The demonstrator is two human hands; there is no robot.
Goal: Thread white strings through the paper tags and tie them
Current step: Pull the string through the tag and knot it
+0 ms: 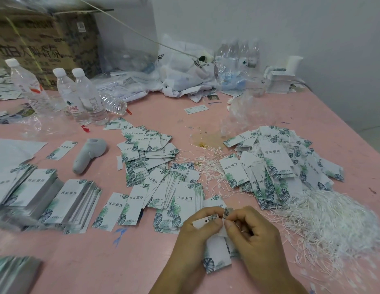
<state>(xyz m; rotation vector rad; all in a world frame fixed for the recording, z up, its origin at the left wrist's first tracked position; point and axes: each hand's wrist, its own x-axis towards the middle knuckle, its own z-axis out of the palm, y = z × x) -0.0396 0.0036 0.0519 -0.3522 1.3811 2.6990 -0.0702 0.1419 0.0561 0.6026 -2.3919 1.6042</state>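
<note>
Low in the middle of the head view, my left hand [195,234] grips a small bunch of white paper tags [216,257] with green leaf prints, their lower ends hanging below my fingers. My right hand [252,236] pinches a thin white string [224,221] at the tags' top edge, close against my left thumb. A big loose heap of white strings [333,221] lies to the right. Tags with strings in them pile up behind it [280,162]. Loose unstrung tags [148,153] spread across the centre.
The pink table [142,262] carries neat tag stacks [74,202] at the left, a grey handheld device [89,153], several water bottles [83,96], a cardboard box [44,39], plastic bags [185,71] and a yellow stain [203,141].
</note>
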